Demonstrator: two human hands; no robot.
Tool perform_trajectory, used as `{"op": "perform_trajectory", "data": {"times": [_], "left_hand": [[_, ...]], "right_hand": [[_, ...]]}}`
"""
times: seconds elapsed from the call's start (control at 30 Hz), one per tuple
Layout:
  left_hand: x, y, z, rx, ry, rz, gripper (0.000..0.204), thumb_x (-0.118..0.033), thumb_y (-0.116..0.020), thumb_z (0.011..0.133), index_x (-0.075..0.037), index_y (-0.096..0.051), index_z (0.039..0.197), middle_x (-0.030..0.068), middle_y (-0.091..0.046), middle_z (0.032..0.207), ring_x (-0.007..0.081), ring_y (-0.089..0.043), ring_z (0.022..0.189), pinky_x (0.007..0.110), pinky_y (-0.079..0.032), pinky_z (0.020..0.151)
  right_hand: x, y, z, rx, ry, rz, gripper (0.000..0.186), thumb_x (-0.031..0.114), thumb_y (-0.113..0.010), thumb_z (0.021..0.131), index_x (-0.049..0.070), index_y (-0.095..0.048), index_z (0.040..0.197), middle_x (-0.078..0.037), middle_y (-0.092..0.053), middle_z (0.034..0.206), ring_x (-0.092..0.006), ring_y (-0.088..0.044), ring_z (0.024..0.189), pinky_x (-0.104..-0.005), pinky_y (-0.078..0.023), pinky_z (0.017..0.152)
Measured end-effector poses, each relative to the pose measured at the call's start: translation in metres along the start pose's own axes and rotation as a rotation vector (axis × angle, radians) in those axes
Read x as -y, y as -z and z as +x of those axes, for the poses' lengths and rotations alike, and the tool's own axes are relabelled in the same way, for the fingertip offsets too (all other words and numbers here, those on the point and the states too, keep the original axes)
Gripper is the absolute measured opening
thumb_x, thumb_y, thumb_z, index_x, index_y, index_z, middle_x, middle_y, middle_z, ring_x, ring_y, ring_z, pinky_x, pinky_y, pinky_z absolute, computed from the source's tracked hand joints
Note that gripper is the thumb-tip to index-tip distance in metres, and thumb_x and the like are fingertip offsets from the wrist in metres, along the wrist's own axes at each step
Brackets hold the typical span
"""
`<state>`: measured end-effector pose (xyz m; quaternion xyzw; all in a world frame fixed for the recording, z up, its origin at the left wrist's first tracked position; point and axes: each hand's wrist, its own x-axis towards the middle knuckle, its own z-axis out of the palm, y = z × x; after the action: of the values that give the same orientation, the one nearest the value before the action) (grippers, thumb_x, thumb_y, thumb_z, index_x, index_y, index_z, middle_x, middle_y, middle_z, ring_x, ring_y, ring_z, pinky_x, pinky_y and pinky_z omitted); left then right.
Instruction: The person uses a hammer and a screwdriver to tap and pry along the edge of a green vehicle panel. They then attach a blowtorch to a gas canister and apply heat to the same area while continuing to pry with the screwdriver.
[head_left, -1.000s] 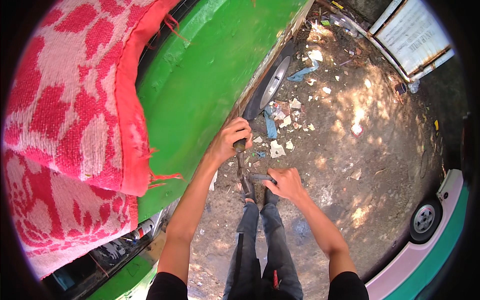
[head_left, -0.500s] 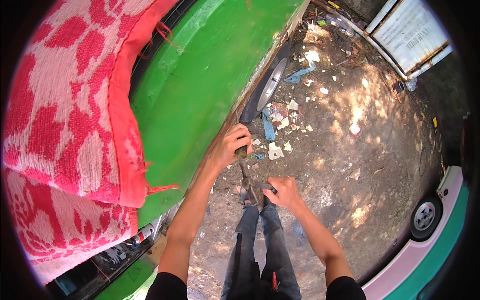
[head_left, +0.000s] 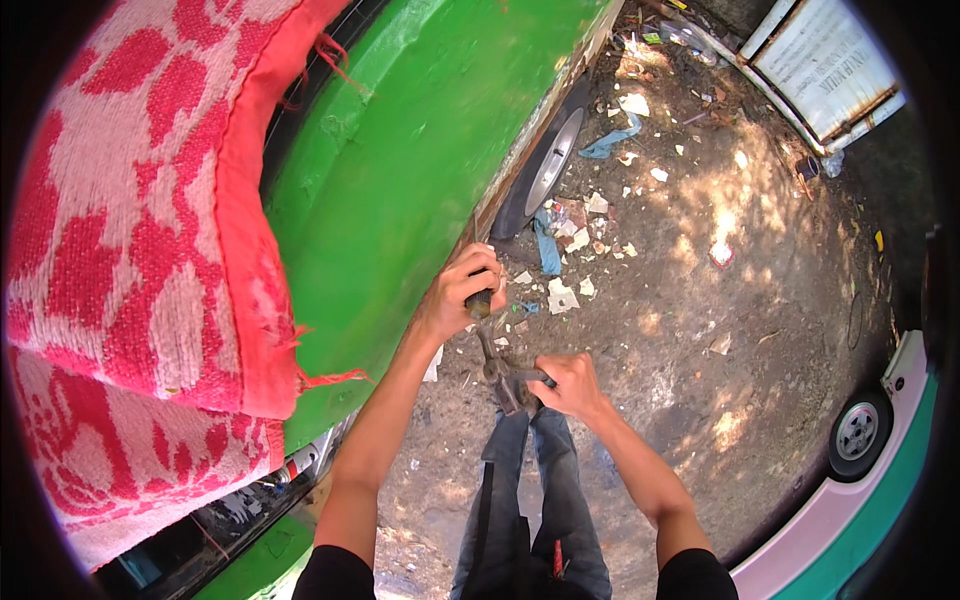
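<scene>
Head view: metal tool (head_left: pixel 498 374) between left grip (head_left: pixel 468 288) and right grip (head_left: pixel 566 384).

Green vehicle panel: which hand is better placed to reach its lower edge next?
Probably the left. The left hand, around a dark tool handle, appears close beside the green vehicle panel's lower edge; the right hand, around a second tool handle, is farther off to the right. Both are occupied.

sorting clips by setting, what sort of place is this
Probably an outdoor vehicle-repair yard: a green vehicle body close on the left, a pink-and-teal vehicle across the sun-dappled ground, and a dark-handled tool in the left hand.
</scene>
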<state>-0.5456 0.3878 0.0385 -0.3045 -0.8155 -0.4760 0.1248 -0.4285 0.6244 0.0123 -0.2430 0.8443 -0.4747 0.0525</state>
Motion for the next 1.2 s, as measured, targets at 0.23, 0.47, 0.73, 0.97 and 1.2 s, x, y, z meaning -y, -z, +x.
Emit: {"op": "perform_trajectory", "data": {"times": [0.23, 0.47, 0.73, 0.97, 1.2], "left_hand": [[0.007, -0.001, 0.005, -0.009, -0.024, -0.017, 0.018, 0.007, -0.077, 0.074, 0.002, -0.06, 0.077, 0.0104, -0.061, 0.086, 0.0322, -0.064, 0.092, 0.046, -0.055, 0.09], [0.006, -0.004, 0.003, -0.013, -0.02, 0.001, 0.019, 0.007, -0.077, 0.073, 0.002, -0.06, 0.077, 0.0106, -0.061, 0.085, 0.0305, -0.063, 0.088, 0.047, -0.055, 0.094], [0.01, -0.005, 0.004, -0.004, -0.033, -0.012, 0.019, 0.006, -0.079, 0.072, 0.002, -0.061, 0.078, 0.0095, -0.061, 0.086, 0.0294, -0.063, 0.089, 0.048, -0.055, 0.096], [0.012, -0.008, -0.002, 0.001, -0.057, 0.004, 0.018, 0.004, -0.079, 0.073, 0.002, -0.062, 0.078, 0.0094, -0.061, 0.085, 0.0289, -0.063, 0.089, 0.048, -0.054, 0.097], [0.012, -0.008, 0.001, -0.012, -0.042, -0.023, 0.02, 0.005, -0.079, 0.072, 0.002, -0.061, 0.078, 0.0093, -0.061, 0.085, 0.0288, -0.063, 0.089, 0.048, -0.053, 0.098]], "right_hand": [[0.007, -0.002, 0.013, -0.048, 0.029, -0.008, 0.028, 0.025, -0.072, 0.078, 0.004, -0.056, 0.07, -0.01, -0.053, 0.057, -0.0302, -0.055, 0.049, -0.0413, -0.044, 0.047], [-0.005, 0.006, 0.017, -0.006, 0.044, -0.142, 0.026, 0.028, -0.072, 0.08, 0.006, -0.06, 0.076, -0.009, -0.057, 0.059, -0.0308, -0.058, 0.05, -0.0417, -0.046, 0.047], [-0.016, 0.009, 0.011, 0.032, 0.038, -0.206, 0.028, 0.035, -0.074, 0.08, 0.008, -0.065, 0.084, -0.007, -0.062, 0.064, -0.0295, -0.062, 0.055, -0.0421, -0.049, 0.049], [-0.011, 0.011, 0.005, -0.033, 0.173, -0.1, 0.027, 0.032, -0.075, 0.077, 0.009, -0.062, 0.081, -0.005, -0.058, 0.062, -0.0271, -0.061, 0.054, -0.0399, -0.048, 0.048], [-0.016, 0.008, 0.011, -0.037, 0.125, -0.153, 0.027, 0.032, -0.075, 0.077, 0.008, -0.063, 0.082, -0.007, -0.059, 0.063, -0.0278, -0.06, 0.054, -0.0401, -0.048, 0.049]]}}
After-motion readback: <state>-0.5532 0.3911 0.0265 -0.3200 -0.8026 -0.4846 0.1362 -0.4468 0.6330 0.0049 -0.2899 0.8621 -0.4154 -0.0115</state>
